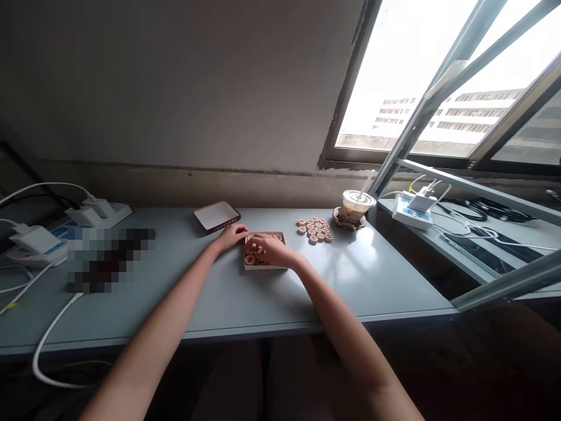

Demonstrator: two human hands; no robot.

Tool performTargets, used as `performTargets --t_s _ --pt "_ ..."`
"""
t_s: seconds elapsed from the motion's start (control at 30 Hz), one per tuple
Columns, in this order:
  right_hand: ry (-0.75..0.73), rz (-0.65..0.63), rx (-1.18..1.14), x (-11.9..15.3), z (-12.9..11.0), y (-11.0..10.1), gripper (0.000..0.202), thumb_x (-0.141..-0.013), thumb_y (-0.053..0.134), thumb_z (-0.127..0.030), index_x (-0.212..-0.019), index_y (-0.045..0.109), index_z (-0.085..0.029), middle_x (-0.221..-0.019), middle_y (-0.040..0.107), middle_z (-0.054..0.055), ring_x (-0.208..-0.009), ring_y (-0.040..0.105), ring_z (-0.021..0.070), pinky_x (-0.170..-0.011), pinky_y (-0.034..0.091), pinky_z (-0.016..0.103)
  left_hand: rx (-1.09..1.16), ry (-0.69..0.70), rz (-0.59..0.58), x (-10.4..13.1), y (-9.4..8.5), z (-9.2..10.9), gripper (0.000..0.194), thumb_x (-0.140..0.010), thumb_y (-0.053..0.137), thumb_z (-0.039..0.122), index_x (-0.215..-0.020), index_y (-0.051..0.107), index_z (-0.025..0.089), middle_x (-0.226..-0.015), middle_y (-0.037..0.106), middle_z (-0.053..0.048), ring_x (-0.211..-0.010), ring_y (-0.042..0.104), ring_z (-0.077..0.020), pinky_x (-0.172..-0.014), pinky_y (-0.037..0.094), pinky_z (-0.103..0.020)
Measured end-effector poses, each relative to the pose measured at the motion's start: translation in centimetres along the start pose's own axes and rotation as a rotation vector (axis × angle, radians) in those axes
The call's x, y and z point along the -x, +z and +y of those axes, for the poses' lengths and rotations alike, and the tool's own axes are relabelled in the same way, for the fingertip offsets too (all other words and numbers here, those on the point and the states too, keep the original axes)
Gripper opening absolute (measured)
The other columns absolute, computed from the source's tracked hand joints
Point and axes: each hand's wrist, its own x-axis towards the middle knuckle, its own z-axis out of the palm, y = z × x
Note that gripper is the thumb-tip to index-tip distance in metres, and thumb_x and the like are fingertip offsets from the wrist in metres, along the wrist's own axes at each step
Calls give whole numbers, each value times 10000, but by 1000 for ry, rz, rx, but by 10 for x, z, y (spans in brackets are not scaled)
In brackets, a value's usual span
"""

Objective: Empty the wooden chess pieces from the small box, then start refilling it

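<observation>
Box (265, 268) of pieces (250, 259): left hand (233, 236), half-open, should brace the far-left corner; right hand (274, 251) curls over, hold indeterminable.

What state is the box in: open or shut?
Open: pieces show in the box by the right hand, and the lid lies apart on the table.

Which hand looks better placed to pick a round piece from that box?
Probably the right hand: it reaches over the box and its round pieces, while the left hand is at the far left corner.
</observation>
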Motion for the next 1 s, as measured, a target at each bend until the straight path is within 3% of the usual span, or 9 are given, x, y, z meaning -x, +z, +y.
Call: performTargets --t_s 0.13,0.33,0.5,0.57,0.67,0.83,1.0 --pt "35 88 31 -2 5 4 237 -831 576 -207 -1061 611 -249 -1121 602 45 -1057 530 198 -900 386 338 1 6 -5 0 -1 -1 328 -749 500 457 -769 636 160 -736 626 -24 -727 547 -178 -677 401 -279" --pt "133 194 -61 13 30 -28 120 -842 568 -271 -918 616 -192 -941 602 27 -810 553 120 -758 418 230 36 -19 -12 0 0 0 289 -744 501 419 -759 628 160 -739 622 -20 -705 539 -164 -660 391 -270" --pt "465 296 155 40 66 -45 171 -814 541 -139 -961 622 -172 -1009 542 73 -955 514 179 -863 395 297 56 -48 -16 -2 1 -2 274 -723 518 411 -751 619 158 -730 626 -21 -688 539 -162 -646 397 -266" --pt "525 329 180 42 73 -45 253 -787 546 -84 -1013 620 -169 -1019 530 80 -996 496 194 -887 384 319 65 -45 -18 -3 1 -3 271 -723 518 407 -758 618 158 -730 629 -21 -690 544 -162 -649 402 -266" --pt "340 241 13 31 60 -39 250 -794 580 -108 -1027 632 -183 -981 550 54 -889 520 155 -805 418 272 49 -29 -6 -3 1 -4 266 -725 510 399 -752 614 156 -722 621 -19 -686 536 -160 -650 400 -265" --pt "-94 -67 -203 5 8 -13 291 -757 667 -159 -1041 648 -223 -1016 580 22 -831 542 114 -763 429 225 3 4 3 -4 1 -6 280 -733 491 402 -744 617 153 -706 613 -14 -677 529 -160 -647 394 -264" --pt "-105 -16 -180 1 -9 -4 216 -769 639 -108 -957 665 -212 -976 594 26 -853 550 117 -773 425 228 -5 20 -9 -7 2 -11 286 -747 495 409 -760 627 155 -716 631 -19 -689 547 -167 -647 404 -262"
